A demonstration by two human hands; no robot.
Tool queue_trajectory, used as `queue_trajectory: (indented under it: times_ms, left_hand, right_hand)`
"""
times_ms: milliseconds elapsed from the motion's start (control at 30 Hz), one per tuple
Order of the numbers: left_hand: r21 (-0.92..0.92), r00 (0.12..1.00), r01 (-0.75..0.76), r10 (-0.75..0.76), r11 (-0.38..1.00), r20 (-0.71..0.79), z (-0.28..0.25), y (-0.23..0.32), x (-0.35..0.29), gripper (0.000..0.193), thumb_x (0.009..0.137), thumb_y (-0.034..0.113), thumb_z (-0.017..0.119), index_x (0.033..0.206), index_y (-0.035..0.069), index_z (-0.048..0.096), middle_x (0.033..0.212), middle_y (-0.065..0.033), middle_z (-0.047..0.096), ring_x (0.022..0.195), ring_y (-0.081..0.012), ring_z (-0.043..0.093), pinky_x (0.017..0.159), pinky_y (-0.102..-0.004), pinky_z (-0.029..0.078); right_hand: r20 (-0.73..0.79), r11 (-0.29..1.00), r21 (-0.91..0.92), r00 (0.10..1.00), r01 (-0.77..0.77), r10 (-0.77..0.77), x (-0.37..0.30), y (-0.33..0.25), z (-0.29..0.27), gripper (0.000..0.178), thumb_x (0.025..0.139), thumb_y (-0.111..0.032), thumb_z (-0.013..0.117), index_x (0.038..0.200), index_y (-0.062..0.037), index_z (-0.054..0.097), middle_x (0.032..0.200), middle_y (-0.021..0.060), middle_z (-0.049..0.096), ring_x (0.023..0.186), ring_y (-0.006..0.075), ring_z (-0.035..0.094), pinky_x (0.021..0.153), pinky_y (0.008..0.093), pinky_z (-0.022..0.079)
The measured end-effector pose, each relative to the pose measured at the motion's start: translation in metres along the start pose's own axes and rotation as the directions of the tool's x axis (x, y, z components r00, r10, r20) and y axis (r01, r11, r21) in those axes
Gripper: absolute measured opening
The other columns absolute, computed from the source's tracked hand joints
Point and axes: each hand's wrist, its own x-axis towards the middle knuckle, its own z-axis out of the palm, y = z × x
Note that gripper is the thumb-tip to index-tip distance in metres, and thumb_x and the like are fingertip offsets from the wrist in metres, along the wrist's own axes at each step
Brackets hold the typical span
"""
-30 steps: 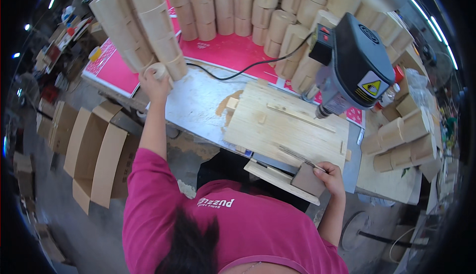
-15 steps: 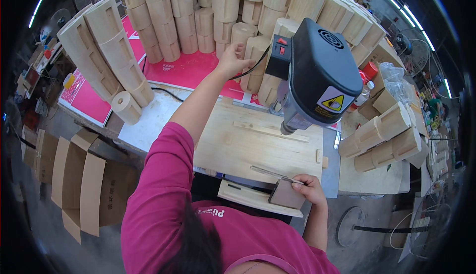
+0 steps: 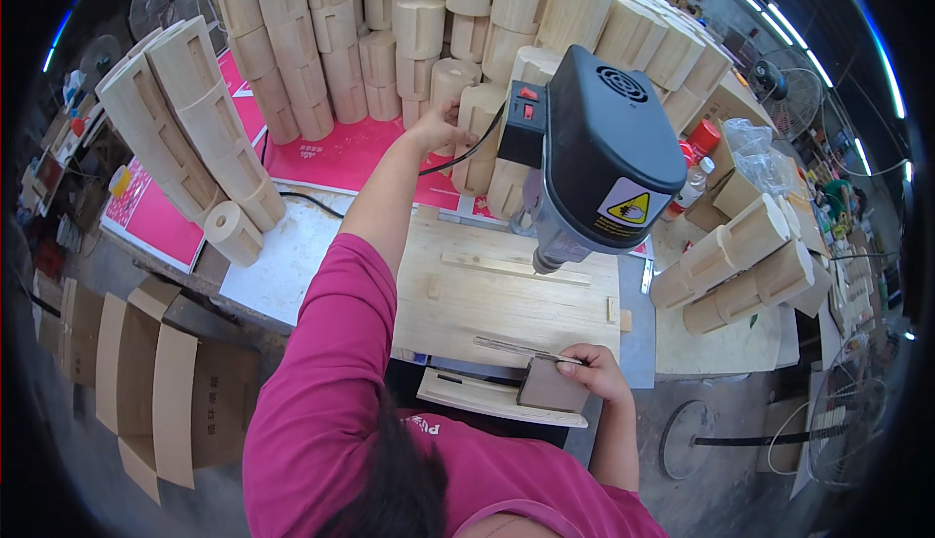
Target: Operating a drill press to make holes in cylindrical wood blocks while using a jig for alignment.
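My left hand reaches over the pink sheet to the stacked wooden cylinders, thumb apart from the fingers. It is at a light wooden cylinder, beside a second one; whether it touches either I cannot tell. In my right hand, close to my body, are a flat brown block and a thin, narrow metal strip pointing left. Below them lies a long pale wooden piece with a dark slot. A black bench drill stands over a wooden board with strips fixed on it.
A black cable hangs from the drill close to my left hand. Grooved cylinders stand in tall stacks at the back, with leaning stacks at left and more at right. An open cardboard box is on the floor at left.
My left hand has moved closer in among the cylinders, and its fingers now show less. The right hand still holds the block and strip. The whole view has shifted slightly.
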Motion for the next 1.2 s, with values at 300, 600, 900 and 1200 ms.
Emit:
queue_trajectory:
  times_ms: [300,600,900,1200]
  left_hand:
    - [0.001,0.906,-0.308,0.293,0.951,-0.306,-0.045,0.041,-0.083,0.066,0.067,0.009,0.075,0.123,-0.006,0.044,0.108,-0.0138,0.059,0.093,-0.0170,0.059,0.080,-0.0268,0.047]
    - [0.083,0.997,0.018,-0.024,0.996,0.074,-0.006,0.096,-0.227,0.041,0.073,0.016,0.071,0.109,-0.003,0.060,0.096,-0.0099,0.064,0.085,-0.0133,0.061,0.074,-0.0245,0.047]
    - [0.505,0.886,0.072,-0.288,0.860,0.364,0.035,0.044,-0.242,0.048,0.067,0.025,0.077,0.104,-0.003,0.062,0.094,-0.0143,0.066,0.085,-0.0154,0.061,0.079,-0.0246,0.046]
    - [0.498,0.856,0.145,-0.361,0.855,0.370,0.038,0.040,-0.229,0.041,0.068,0.016,0.076,0.103,-0.001,0.064,0.093,-0.0101,0.066,0.084,-0.0113,0.059,0.080,-0.0236,0.045]
  right_hand:
    - [-0.054,0.987,0.084,0.990,0.134,-0.130,-0.040,-0.011,-0.009,0.022,0.069,-0.012,0.073,0.086,0.0008,0.066,0.080,0.0032,0.063,0.075,0.0106,0.055,0.068,0.0241,0.042]
    - [-0.264,0.861,-0.350,0.843,0.368,-0.468,-0.020,-0.036,-0.012,0.027,0.059,-0.004,0.073,0.085,0.0000,0.066,0.083,0.0064,0.060,0.083,0.0190,0.054,0.075,0.0282,0.041]
    - [-0.153,0.917,-0.184,0.911,0.354,-0.382,0.007,-0.028,-0.007,0.026,0.063,0.002,0.072,0.089,-0.0023,0.066,0.084,0.0025,0.056,0.082,0.0137,0.052,0.074,0.0244,0.040]
    - [-0.103,0.907,-0.194,0.912,0.374,-0.398,0.007,-0.024,-0.012,0.027,0.064,0.001,0.073,0.090,-0.0029,0.066,0.085,0.0019,0.057,0.084,0.0135,0.052,0.076,0.0244,0.040]
